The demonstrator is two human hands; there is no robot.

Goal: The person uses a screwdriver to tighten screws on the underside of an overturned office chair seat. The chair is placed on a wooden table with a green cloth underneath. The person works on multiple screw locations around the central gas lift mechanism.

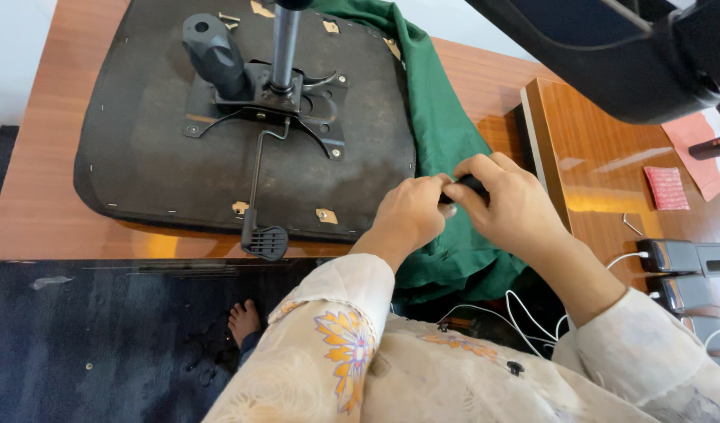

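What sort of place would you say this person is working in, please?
Probably an office or home workroom used for furniture assembly: an upturned office chair seat with its metal mechanism lies on a wooden desk, chargers with white cables sit to the right, and both hands hold a small black part.

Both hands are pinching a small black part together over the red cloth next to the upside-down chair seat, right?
Not quite: the cloth is green, not red, as the head view shows. The left hand and right hand do pinch a small black part beside the upside-down chair seat.

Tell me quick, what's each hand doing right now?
Left hand: closed, gripping one end of a small black part.
Right hand: closed on the same part.
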